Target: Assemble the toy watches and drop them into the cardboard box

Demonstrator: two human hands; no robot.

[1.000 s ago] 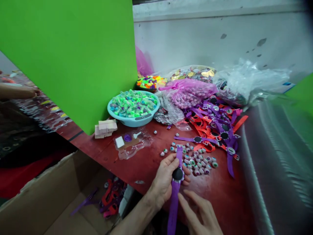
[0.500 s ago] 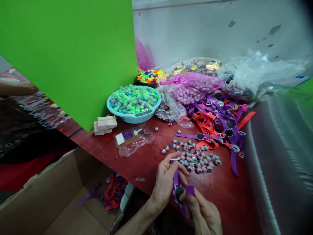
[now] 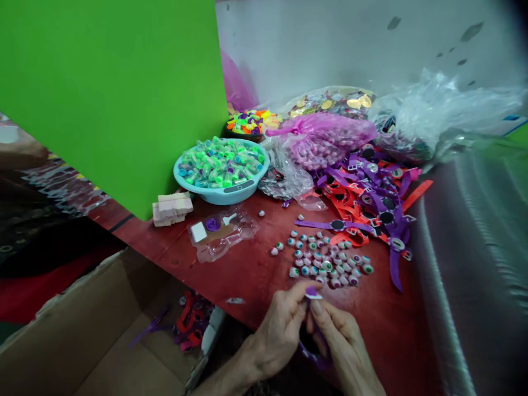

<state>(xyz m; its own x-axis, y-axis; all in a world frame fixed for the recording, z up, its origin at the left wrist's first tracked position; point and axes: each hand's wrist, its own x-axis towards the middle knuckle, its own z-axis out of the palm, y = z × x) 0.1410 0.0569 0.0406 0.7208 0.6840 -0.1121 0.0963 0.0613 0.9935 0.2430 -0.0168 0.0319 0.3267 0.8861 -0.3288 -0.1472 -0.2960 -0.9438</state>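
Left hand and right hand pinch a purple watch between them, its strap looped but seemingly not fully buckled, while a pile of open watches waits beyond them, rightward.

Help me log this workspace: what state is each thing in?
Purple plastic watch, curled, held by left hand and right hand
Round pale-blue plastic basin, heaped full
Brown cardboard box, open
Clear moulded plastic tray, partly filled
Translucent pink plastic bag, neck bunched
White eyeball-patterned balls, loose
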